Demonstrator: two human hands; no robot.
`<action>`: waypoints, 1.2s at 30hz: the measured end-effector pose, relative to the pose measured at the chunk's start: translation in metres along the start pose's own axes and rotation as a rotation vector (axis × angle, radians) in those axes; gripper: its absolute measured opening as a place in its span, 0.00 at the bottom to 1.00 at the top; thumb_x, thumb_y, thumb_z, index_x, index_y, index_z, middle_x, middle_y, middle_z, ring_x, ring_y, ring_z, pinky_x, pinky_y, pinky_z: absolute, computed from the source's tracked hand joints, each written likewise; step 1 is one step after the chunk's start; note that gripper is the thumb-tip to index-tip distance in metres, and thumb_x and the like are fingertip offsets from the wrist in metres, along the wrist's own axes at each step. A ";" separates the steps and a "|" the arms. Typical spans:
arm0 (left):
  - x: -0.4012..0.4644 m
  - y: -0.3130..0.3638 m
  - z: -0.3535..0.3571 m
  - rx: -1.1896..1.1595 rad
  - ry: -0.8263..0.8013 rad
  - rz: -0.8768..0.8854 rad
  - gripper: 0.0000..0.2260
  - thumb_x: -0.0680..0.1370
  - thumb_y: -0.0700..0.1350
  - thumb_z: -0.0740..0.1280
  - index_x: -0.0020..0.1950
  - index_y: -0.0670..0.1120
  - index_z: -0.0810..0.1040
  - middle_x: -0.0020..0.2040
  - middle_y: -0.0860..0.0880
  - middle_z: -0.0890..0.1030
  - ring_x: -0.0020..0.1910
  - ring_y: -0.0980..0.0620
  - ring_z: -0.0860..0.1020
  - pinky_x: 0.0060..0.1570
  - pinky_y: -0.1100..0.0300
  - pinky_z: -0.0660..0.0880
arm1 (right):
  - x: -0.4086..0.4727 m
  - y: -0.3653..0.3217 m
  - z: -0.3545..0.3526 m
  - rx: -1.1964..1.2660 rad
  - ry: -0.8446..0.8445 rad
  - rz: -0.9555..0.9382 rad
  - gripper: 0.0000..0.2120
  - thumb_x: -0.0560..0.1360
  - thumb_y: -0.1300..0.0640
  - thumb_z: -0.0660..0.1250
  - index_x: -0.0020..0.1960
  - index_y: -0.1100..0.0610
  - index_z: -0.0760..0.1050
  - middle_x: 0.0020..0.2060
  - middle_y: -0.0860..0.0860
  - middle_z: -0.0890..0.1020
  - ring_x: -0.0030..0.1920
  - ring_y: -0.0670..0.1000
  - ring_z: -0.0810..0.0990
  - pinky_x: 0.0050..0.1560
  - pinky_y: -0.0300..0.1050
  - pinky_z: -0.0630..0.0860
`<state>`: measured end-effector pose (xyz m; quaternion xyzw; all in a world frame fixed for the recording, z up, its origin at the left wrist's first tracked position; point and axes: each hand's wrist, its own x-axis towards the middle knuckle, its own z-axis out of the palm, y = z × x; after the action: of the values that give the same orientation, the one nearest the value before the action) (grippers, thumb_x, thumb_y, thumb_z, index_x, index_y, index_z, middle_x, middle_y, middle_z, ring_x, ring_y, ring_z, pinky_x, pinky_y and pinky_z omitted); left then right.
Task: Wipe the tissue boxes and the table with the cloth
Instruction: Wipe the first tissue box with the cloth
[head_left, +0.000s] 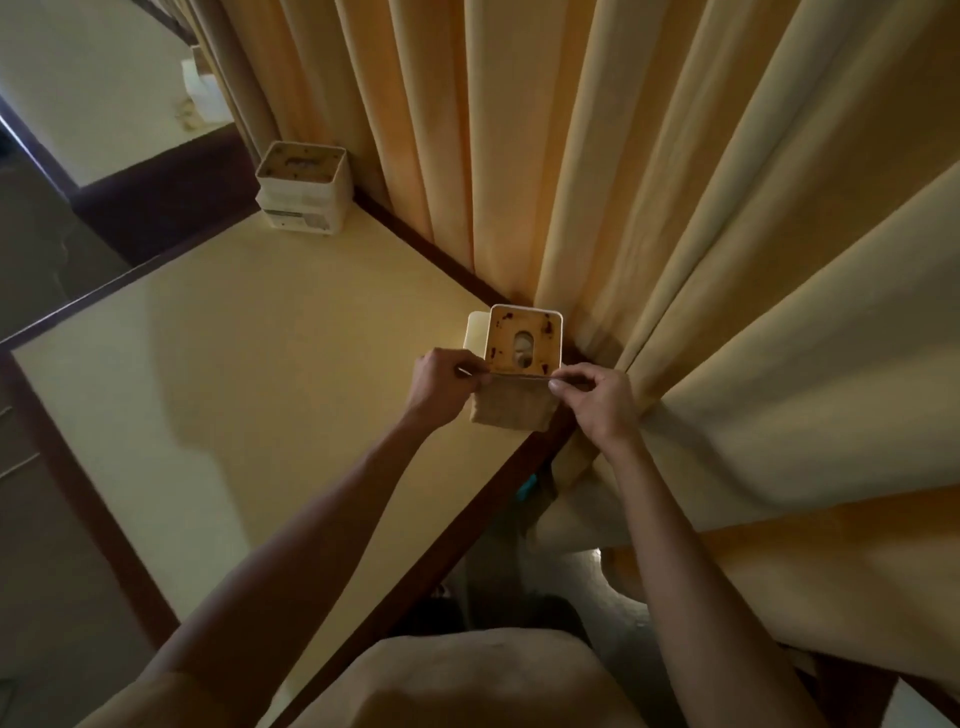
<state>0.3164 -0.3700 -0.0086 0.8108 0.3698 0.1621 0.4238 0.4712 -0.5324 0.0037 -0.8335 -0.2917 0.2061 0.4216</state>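
While both hands held it stretched at frame centre, the small folded beige-brown cloth (511, 408) hung just in front of the near white square tissue box with a stained wooden top (524, 340). Left hand (444, 382): pinching the cloth's upper left corner. Right hand (597, 397): pinching the upper right corner. Second white tissue box, likewise stained on top (301, 187): upper left of the frame, well apart. Pale yellow table with dark wooden edging (249, 374): centre-left. Folded yellow curtain (675, 208): right, against the near box. Recommended handling: keep the cloth taut, fold it into a pad, steady the box with one hand, wipe the stained top first.
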 end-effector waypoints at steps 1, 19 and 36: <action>0.006 0.000 0.003 0.020 -0.011 -0.008 0.06 0.75 0.38 0.75 0.50 0.44 0.87 0.44 0.52 0.84 0.38 0.64 0.79 0.42 0.75 0.74 | 0.006 0.005 0.005 -0.017 0.021 0.014 0.08 0.76 0.57 0.75 0.55 0.56 0.85 0.50 0.49 0.85 0.51 0.47 0.82 0.56 0.51 0.82; 0.048 -0.016 0.030 0.033 0.010 -0.272 0.15 0.76 0.46 0.76 0.60 0.42 0.82 0.50 0.46 0.84 0.45 0.50 0.81 0.43 0.58 0.79 | 0.041 0.030 0.043 -0.046 0.151 0.100 0.09 0.79 0.58 0.72 0.58 0.59 0.80 0.51 0.48 0.80 0.46 0.42 0.78 0.42 0.28 0.69; 0.001 0.000 0.064 -0.014 0.206 -0.455 0.07 0.78 0.43 0.73 0.42 0.44 0.87 0.32 0.53 0.81 0.31 0.56 0.81 0.35 0.60 0.81 | 0.096 0.021 0.029 -0.280 -0.194 -0.157 0.12 0.81 0.62 0.67 0.63 0.63 0.80 0.58 0.58 0.83 0.58 0.55 0.81 0.55 0.40 0.73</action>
<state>0.3543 -0.4053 -0.0463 0.6830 0.5828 0.1468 0.4151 0.5324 -0.4628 -0.0393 -0.8349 -0.4211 0.2092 0.2862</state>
